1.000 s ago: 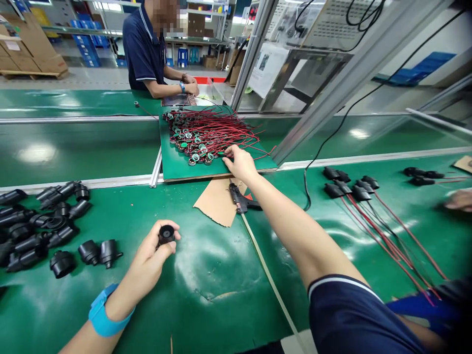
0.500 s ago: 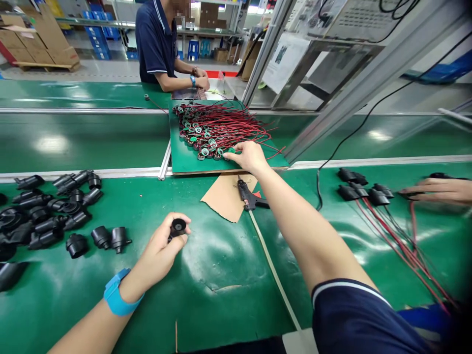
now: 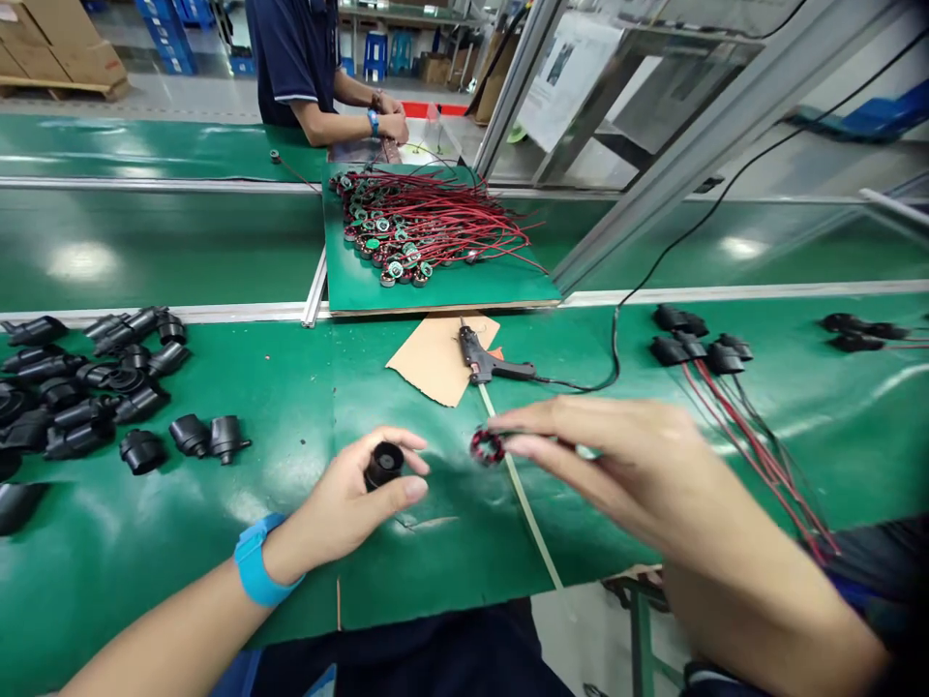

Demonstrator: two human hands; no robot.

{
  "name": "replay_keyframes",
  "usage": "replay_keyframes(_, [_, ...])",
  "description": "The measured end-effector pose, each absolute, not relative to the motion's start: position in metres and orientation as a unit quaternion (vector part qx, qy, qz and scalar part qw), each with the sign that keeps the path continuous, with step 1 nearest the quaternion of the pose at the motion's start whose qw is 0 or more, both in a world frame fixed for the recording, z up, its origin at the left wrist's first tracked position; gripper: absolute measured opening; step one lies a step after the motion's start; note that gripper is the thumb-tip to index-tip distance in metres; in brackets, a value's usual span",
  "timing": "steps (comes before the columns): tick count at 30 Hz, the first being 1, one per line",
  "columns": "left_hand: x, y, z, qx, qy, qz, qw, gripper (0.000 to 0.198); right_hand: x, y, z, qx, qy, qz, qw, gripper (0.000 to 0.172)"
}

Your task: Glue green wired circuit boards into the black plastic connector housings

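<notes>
My left hand [image 3: 348,499] is closed around a small black plastic cap [image 3: 383,464], its open end facing up, just above the green bench. My right hand [image 3: 616,465] pinches a small round component [image 3: 487,446] at its fingertips, close to the right of the cap. The hand is motion-blurred. The pile of round green components with red wires [image 3: 417,227] lies on a green board [image 3: 450,286] further back.
Several black plastic housings [image 3: 87,387] lie at the left. A black glue gun [image 3: 488,362] rests on a piece of cardboard [image 3: 439,358]. Wired black housings [image 3: 697,348] lie at the right. Another person [image 3: 305,58] works across the conveyor.
My right hand has drawn back from the pile on the board with one round component and brought it beside the cap. The other person's hand at the right has gone from view.
</notes>
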State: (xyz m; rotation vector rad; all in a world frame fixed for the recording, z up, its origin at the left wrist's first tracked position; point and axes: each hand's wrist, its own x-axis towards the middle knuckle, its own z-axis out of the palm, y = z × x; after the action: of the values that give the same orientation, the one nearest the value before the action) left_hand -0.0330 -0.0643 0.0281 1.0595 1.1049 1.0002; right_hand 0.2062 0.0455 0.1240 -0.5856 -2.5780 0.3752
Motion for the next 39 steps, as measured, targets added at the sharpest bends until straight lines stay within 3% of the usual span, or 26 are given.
replay_keyframes(3, [-0.019,-0.067,0.028,0.424,0.409,0.421,0.690,0.051,0.196,0.029,0.104,-0.184,-0.916,0.278,0.224,0.018])
replay_keyframes(6, [-0.014,-0.068,0.027,0.403,0.413,0.442,0.687,0.044,0.185,0.025,0.089,-0.163,-0.893,0.339,0.246,0.018])
replay_keyframes(11, [-0.018,-0.073,0.026,0.463,0.546,0.525,0.460,0.033,0.170,0.026,0.071,-0.233,-0.845,0.375,0.303,0.016])
replay_keyframes(15, [-0.020,-0.076,0.022,0.564,0.557,0.545,0.272,0.032,0.158,0.023,0.057,-0.279,-0.789,0.470,0.279,0.016])
replay_keyframes(17, [-0.022,-0.075,0.022,0.593,0.546,0.542,0.236,0.033,0.154,0.021,0.053,-0.289,-0.765,0.506,0.274,0.013])
replay_keyframes(22, [-0.032,-0.069,0.027,0.582,0.518,0.507,0.369,0.035,0.156,0.022,0.053,-0.301,-0.747,0.512,0.298,0.013])
replay_keyframes(28, [-0.035,-0.064,0.027,0.492,0.488,0.518,0.501,0.028,0.160,0.019,0.047,-0.268,-0.801,0.401,0.355,0.008])
replay_keyframes(33, [-0.029,-0.067,0.024,0.494,0.526,0.509,0.469,0.019,0.158,0.015,0.037,-0.222,-0.837,0.291,0.407,0.008])
replay_keyframes(39, [-0.035,-0.072,0.022,0.552,0.529,0.467,0.444,0.032,0.164,0.024,0.046,-0.258,-0.833,0.275,0.404,0.008])
